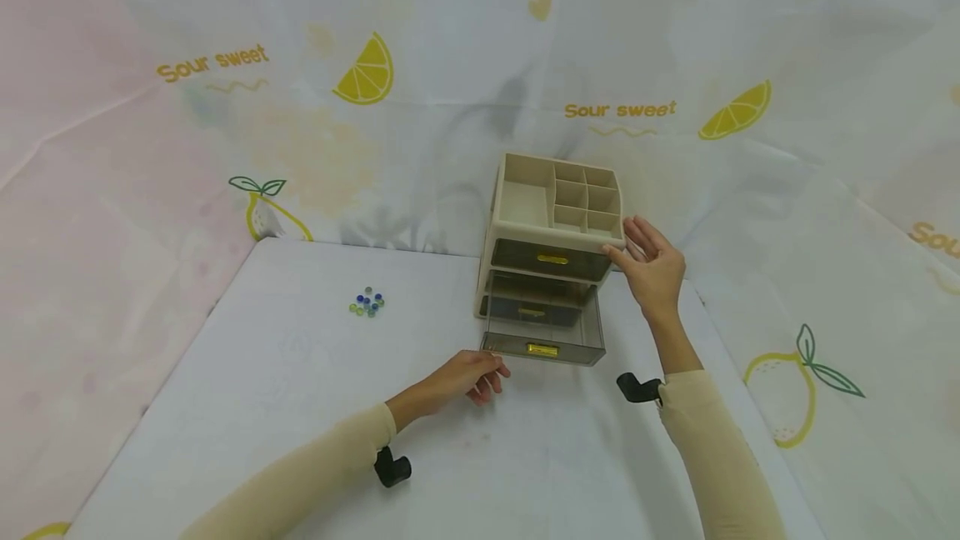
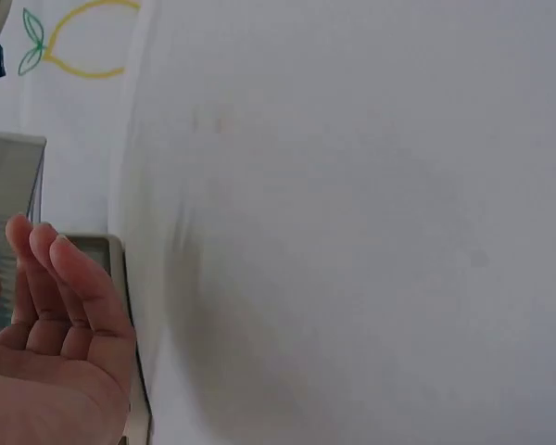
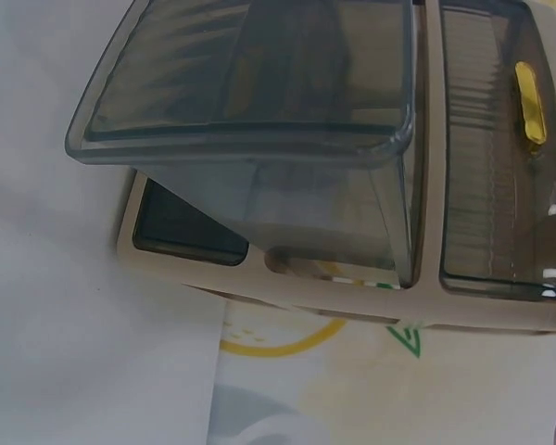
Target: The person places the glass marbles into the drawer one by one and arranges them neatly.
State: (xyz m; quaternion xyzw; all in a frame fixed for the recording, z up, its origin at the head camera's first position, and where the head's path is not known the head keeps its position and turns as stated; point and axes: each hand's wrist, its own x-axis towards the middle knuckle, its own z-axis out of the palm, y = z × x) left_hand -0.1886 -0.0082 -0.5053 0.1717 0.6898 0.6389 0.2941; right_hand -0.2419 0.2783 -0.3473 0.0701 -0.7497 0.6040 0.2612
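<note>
A beige desktop drawer organizer (image 1: pixel 558 232) stands at the back of the table, its middle drawer (image 1: pixel 543 348) pulled out. That drawer is smoky and see-through with a gold handle; nothing shows inside it. My left hand (image 1: pixel 465 373) is at the drawer's left front corner, fingers loosely bent; whether it touches is unclear. In the left wrist view, this hand (image 2: pixel 69 343) has nothing in its palm. With thumb on the front and fingers along the side, my right hand (image 1: pixel 652 269) holds the organizer's upper right corner.
Several glass marbles (image 1: pixel 367 304), blue, green and clear, lie on the white tabletop (image 1: pixel 247 373) left of the organizer. Open compartments (image 1: pixel 585 194) form the organizer's top. A lemon-print cloth (image 1: pixel 450 65) hangs behind the table.
</note>
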